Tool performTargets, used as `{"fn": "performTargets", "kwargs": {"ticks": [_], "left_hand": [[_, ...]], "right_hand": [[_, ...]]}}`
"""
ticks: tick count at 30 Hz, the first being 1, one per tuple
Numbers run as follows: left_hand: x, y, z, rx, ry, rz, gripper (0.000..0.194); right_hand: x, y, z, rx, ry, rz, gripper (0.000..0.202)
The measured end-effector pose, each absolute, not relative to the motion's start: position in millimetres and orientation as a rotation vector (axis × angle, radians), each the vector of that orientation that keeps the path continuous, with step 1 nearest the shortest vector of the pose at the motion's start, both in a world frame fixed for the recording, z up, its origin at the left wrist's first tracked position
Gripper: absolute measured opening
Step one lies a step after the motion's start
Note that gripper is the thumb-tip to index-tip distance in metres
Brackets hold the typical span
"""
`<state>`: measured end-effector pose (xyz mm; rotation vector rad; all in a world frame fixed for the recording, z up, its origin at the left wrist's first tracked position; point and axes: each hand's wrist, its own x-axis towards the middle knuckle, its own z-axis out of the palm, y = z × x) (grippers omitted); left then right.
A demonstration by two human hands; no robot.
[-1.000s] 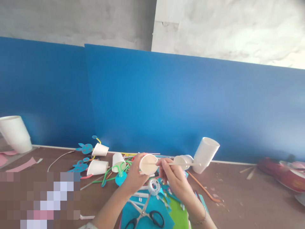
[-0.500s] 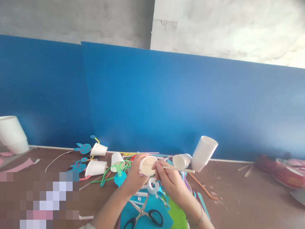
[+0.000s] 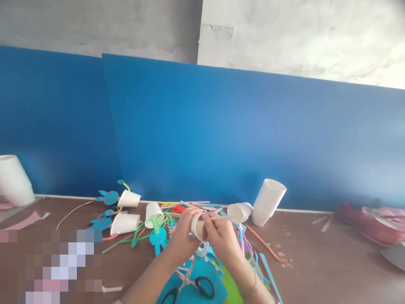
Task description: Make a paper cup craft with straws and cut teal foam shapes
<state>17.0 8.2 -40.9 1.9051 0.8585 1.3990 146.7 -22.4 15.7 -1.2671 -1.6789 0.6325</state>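
Note:
My left hand (image 3: 182,237) is wrapped round a white paper cup (image 3: 195,226), its mouth tilted toward my right hand. In my right hand (image 3: 224,240) a thin pale wooden stick (image 3: 220,218) is pinched. Fingertips of that hand reach to the cup's mouth, and the stick's inner end is hidden there. Below the hands lies a roll of clear tape (image 3: 203,250), partly covered. A pair of scissors (image 3: 187,282) with black handles rests spread on blue paper (image 3: 207,272).
Left of my hands lie cups with blue paper animal heads (image 3: 110,197) and coloured pipe cleaners (image 3: 134,240). A cup (image 3: 242,212) lies on its side near a leaning stack of cups (image 3: 268,202). An orange pipe cleaner (image 3: 265,242) and red bowl-like items (image 3: 376,228) are further right.
The cup has turned from facing me to facing right. My right hand has moved closer to its mouth, and less of the stick shows clearly.

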Motion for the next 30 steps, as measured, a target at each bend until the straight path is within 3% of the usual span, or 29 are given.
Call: {"fn": "performTargets", "kwargs": {"ticks": [5, 9, 13, 16, 18, 20, 23, 26, 28, 30], "left_hand": [[14.1, 11.6, -37.9, 1.912, 0.855, 1.413, 0.050], [13.2, 11.3, -33.7, 1.857, 0.872, 1.385, 0.049], [18.1, 2.2, -24.9, 1.756, 0.817, 1.383, 0.048], [20.3, -5.4, -11.5, 1.598, 0.751, 1.400, 0.045], [19.4, -7.7, -1.1, 1.361, 0.765, 1.447, 0.048], [17.3, -8.3, 8.2, 1.057, 0.758, 1.513, 0.051], [14.8, -8.8, 18.2, 0.758, 0.586, 1.484, 0.052], [11.5, -6.0, 23.1, 0.548, 0.531, 1.454, 0.038], [4.0, 2.3, 23.2, 0.342, 0.563, 1.478, 0.025], [-10.0, 16.4, 20.4, 0.153, 0.578, 1.480, 0.015]], "right_hand": [[155.5, -30.5, 26.6, -1.320, -1.706, 0.554, 0.020], [165.4, -41.2, 37.0, -1.243, -1.483, 0.303, 0.018], [159.6, -44.2, 36.1, -1.193, -1.688, 0.058, 0.030], [156.9, -41.9, 31.5, -1.117, -1.770, 0.024, 0.019], [159.7, -38.8, 28.5, -1.096, -1.585, 0.026, 0.031], [162.5, -34.2, 25.5, -1.141, -1.419, 0.122, 0.036], [157.8, -26.6, 20.0, -1.259, -1.597, 0.481, 0.029], [147.6, -23.1, 14.9, -1.234, -1.815, 0.834, 0.026], [147.8, -23.0, 13.8, -1.236, -1.807, 0.924, 0.036], [158.4, -22.5, 15.4, -1.272, -1.737, 0.955, 0.032]]}}
